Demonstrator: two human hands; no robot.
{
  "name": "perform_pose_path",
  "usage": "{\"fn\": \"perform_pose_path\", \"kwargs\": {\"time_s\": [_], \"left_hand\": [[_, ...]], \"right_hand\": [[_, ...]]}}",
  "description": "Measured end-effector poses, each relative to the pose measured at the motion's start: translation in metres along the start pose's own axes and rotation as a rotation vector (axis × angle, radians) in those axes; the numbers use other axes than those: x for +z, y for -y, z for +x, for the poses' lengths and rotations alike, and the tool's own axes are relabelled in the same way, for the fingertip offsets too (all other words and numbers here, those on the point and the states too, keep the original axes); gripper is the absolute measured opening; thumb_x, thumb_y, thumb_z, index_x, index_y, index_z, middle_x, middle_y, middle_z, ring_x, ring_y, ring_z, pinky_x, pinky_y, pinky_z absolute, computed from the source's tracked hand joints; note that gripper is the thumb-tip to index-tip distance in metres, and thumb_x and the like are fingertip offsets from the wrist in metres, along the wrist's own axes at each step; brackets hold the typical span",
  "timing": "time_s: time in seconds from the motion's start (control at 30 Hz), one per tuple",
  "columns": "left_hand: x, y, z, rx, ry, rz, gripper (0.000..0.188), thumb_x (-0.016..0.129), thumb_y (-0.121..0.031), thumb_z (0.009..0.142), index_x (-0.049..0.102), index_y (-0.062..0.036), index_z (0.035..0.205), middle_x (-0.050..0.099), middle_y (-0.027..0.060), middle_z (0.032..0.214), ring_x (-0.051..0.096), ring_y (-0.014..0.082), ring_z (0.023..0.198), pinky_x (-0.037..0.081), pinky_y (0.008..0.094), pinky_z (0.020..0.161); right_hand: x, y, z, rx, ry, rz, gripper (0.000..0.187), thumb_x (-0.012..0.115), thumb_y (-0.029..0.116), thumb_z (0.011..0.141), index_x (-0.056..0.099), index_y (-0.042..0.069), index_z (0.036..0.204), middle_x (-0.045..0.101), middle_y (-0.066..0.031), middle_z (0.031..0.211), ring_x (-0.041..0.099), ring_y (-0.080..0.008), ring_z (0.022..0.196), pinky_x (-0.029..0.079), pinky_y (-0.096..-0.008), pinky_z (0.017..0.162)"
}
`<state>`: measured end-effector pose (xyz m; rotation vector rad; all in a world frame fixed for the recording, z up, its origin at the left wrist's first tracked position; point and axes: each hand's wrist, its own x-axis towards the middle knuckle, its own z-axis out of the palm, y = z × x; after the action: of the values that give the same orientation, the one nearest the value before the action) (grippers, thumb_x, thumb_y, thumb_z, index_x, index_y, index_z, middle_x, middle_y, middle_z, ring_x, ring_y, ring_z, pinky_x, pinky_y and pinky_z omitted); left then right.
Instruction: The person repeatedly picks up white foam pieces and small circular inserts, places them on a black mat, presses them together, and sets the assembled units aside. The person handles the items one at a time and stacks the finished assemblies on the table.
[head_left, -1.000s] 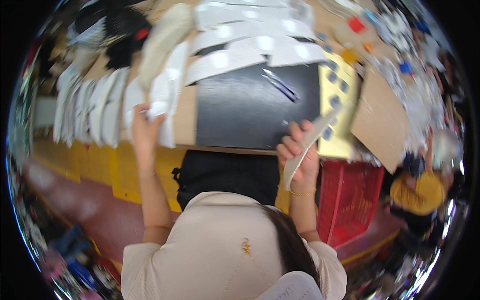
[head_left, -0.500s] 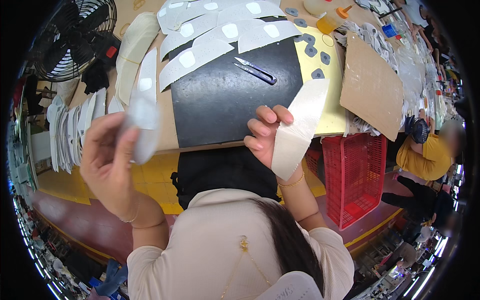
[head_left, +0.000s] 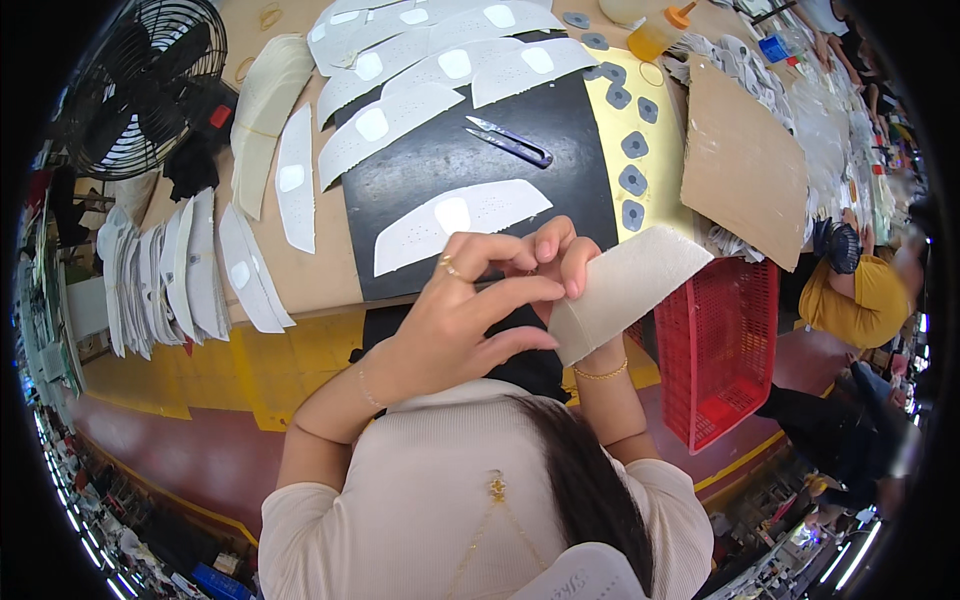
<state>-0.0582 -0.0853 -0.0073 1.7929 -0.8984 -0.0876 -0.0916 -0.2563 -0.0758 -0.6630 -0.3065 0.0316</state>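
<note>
My right hand is closed on a cream curved fabric piece, which tilts out past the table's front edge. My left hand reaches across to it, index finger and thumb apart at the piece's near end. Its other fingertips meet those of my right hand, and I see nothing held between them. Just beyond my hands, a white curved piece with an oval white patch lies on the black mat. Thread snips rest farther back on the mat.
More patched white pieces overlap behind the mat. Stacked pieces and a black fan stand left. Grey patches lie on a yellow sheet, beside cardboard. A red crate sits below the table's right side.
My left hand has moved right to my right hand and no longer holds a white piece. A patched white piece now lies on the mat. The cream piece has tilted over to the right.
</note>
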Motion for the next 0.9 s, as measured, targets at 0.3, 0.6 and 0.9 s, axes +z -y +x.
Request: {"fn": "perform_pose_path", "kwargs": {"time_s": [0.3,0.6,0.9], "left_hand": [[0.01,0.007,0.005,0.037,0.021,0.024,0.029,0.086,-0.013,0.068,0.068,-0.009,0.09,0.051,0.0063,0.106,0.051,0.0256,0.097,0.046,0.037,0.083],[-0.005,-0.011,-0.002,0.178,0.287,-0.098,0.018,0.077,-0.007,0.073,0.062,-0.0081,0.082,0.065,0.0043,0.117,0.059,0.0243,0.102,0.045,0.0386,0.088],[-0.027,-0.02,-0.012,-0.198,0.356,-0.633,0.006,0.066,-0.001,0.086,0.062,-0.0036,0.082,0.067,0.0084,0.106,0.062,0.019,0.084,0.048,0.0304,0.076]], "right_hand": [[-0.003,0.0,0.002,-0.034,0.06,0.039,0.026,0.058,0.038,0.098,0.054,0.016,0.084,0.047,-0.0049,0.114,0.05,-0.0233,0.115,0.043,-0.0409,0.101],[-0.002,0.011,0.005,0.018,-0.225,0.74,0.014,0.055,0.027,0.099,0.056,0.014,0.092,0.053,-0.0025,0.104,0.052,-0.0176,0.095,0.043,-0.0347,0.085],[-0.04,0.07,-0.007,-0.128,-0.248,0.74,0.009,0.049,0.013,0.099,0.054,0.006,0.099,0.051,-0.0079,0.095,0.05,-0.0147,0.072,0.043,-0.03,0.069]]}}
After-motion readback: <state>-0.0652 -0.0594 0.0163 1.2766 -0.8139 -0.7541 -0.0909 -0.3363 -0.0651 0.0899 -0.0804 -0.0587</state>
